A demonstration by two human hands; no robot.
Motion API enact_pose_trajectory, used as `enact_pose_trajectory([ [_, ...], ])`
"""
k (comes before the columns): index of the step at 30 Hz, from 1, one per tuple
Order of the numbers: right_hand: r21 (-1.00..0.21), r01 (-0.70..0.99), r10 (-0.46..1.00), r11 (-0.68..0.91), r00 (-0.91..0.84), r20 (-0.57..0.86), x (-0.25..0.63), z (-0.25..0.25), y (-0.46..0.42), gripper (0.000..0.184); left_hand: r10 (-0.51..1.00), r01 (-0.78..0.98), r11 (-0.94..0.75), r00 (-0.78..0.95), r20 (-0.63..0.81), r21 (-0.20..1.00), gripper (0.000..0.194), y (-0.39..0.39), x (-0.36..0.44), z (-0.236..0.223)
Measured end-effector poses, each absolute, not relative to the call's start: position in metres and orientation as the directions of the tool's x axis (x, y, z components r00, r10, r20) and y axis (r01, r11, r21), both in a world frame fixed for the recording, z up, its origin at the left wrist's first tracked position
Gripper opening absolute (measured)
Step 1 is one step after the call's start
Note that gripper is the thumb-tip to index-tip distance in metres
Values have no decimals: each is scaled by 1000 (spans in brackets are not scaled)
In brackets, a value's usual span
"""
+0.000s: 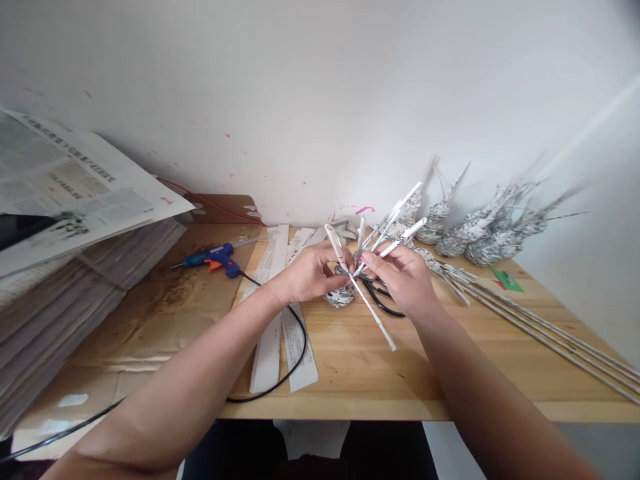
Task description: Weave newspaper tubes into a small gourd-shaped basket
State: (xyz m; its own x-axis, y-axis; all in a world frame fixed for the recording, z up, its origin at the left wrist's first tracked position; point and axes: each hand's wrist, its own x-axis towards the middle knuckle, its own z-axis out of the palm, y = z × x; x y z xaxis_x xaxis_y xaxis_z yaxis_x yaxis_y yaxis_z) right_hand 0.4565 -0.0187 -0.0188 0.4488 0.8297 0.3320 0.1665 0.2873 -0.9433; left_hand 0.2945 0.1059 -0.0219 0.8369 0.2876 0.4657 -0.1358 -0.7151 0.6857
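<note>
Between my two hands stands a small round form woven from rolled newspaper, with several thin paper tubes sticking out of its top at different angles. My left hand is closed around its upper left side, fingers behind the tubes. On the other side, my right hand pinches a paper tube between thumb and fingers. Part of the woven form is hidden behind my fingers. A black cable loops on the table just behind it.
A blue glue gun lies on cardboard at left, beside stacked newspapers. Flat paper strips lie left of centre. Several woven paper forms stand along the wall. Long paper tubes extend across the table's right side.
</note>
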Motion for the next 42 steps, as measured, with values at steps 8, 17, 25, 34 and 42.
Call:
enact_pose_trajectory([
  [8, -923, 272, 844, 273, 393, 365, 459, -10, -26, 40, 289, -121, -732, 836, 466, 670, 11, 105, 295, -23],
  [17, -924, 134, 860, 358, 339, 383, 460, -13, -25, 24, 260, -157, -734, 834, 487, 661, 10, 104, 296, -25],
  [25, -831, 404, 708, 383, 450, 545, 451, -7, -31, 27, 308, -155, -657, 838, 450, 737, 10, 103, 296, -24],
  [34, -778, 508, 824, 369, 208, 527, 447, -14, -39, 35, 310, -156, -785, 739, 598, 599, 5, 108, 299, -27],
  [42, -490, 758, 624, 431, 143, 769, 450, -13, -34, 20, 385, -104, -737, 747, 542, 667, 4, 106, 294, -20],
])
